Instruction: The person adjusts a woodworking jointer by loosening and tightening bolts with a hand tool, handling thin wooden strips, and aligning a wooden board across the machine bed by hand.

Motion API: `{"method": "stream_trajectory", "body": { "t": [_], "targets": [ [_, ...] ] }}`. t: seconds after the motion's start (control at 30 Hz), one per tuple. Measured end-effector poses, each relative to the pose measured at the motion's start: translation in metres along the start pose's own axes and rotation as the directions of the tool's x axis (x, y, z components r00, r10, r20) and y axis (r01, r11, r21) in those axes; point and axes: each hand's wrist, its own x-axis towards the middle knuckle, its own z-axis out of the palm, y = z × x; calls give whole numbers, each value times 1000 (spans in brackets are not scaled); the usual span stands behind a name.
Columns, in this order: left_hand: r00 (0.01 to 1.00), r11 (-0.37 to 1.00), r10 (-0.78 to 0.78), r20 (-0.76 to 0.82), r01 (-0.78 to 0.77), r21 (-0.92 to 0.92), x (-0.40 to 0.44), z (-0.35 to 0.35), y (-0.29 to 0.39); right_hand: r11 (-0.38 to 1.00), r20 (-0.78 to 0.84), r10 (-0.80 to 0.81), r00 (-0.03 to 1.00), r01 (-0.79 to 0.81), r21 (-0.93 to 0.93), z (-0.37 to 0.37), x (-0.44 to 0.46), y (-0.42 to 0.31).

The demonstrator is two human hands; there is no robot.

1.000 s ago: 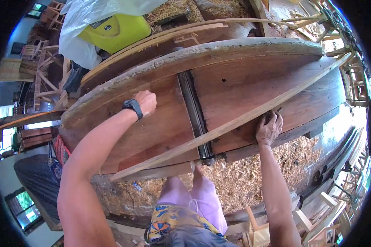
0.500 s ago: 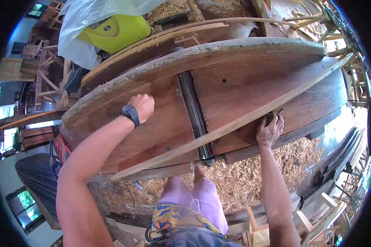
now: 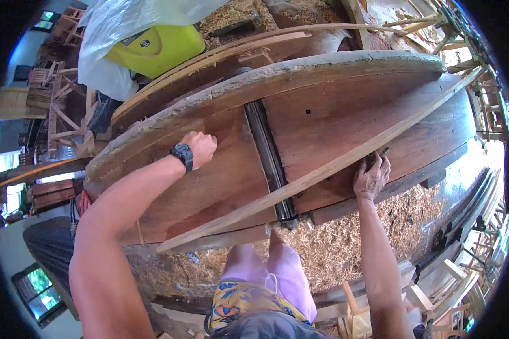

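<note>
A broad reddish-brown wooden panel [image 3: 345,107], rounded along its far edge, lies in front of me with a dark cylindrical bar [image 3: 264,144] across its middle. A long, pale wooden strip [image 3: 322,178] runs diagonally over panel and bar. My left hand [image 3: 199,148], with a black watch at the wrist, is closed in a fist over the panel's left half; whatever it may hold is hidden. On the near side of the strip, my right hand [image 3: 372,176] rests by the panel with fingers curled round a small dark stick-like piece [image 3: 385,151], only partly visible.
Wood shavings [image 3: 339,243] cover the floor by my legs. Beyond the panel are a yellow-green plastic object [image 3: 164,51] under clear sheeting [image 3: 110,56] and several thin strips [image 3: 220,52]. Stacked timber and wooden frames [image 3: 458,282] stand at the right.
The view has shifted slightly. My left fist has moved a little to the right over the panel. My right hand keeps nearly the same place by the strip.
</note>
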Motion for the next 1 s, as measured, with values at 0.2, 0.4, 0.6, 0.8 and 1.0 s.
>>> {"method": "stream_trajectory", "body": {
  "t": [0.2,0.4,0.6,0.8,1.0],
  "targets": [
    [989,982,-148,4,148,-119,-7,-35,6,1000,-2,-2,1000,2,-5,1,2,2],
    [958,949,-265,-112,239,-206,-22,-25,-17,1000,-11,2,1000,-2,-10,2,-1,2],
    [955,933,-281,-91,250,-258,-18,-12,-6,1000,-16,-10,1000,10,-16,4,0,4],
    [966,954,-248,-75,229,-194,-16,-16,-7,1000,11,4,1000,-3,-13,2,0,1],
    [968,953,-244,-61,227,-201,-13,-15,-7,1000,20,7,1000,-7,-3,1,1,0]
  ]
}}
